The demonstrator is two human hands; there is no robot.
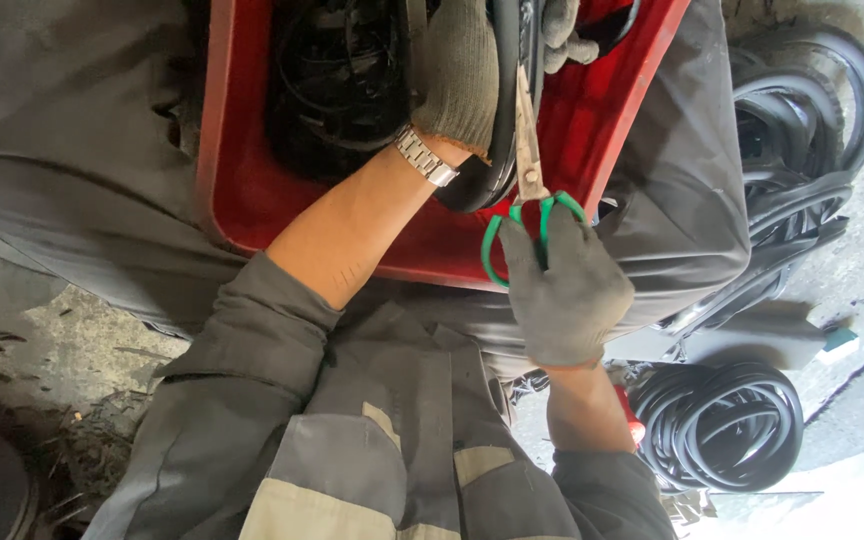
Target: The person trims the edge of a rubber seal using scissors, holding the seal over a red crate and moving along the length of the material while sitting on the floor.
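Observation:
My left hand (457,70), in a grey glove with a metal watch at the wrist, grips a black rubber strip (500,120) over a red plastic crate (237,180). My right hand (567,295), also gloved, holds green-handled scissors (530,160). The blades point up along the rubber strip, right beside my left hand. The blade tips are hidden near the top edge of the view. The crate rests on my lap, on grey work clothes.
A heap of black rubber pieces (337,85) lies inside the crate. Coils of black rubber rings (722,425) lie on the concrete floor at the lower right. More black rubber loops (802,130) are piled at the upper right.

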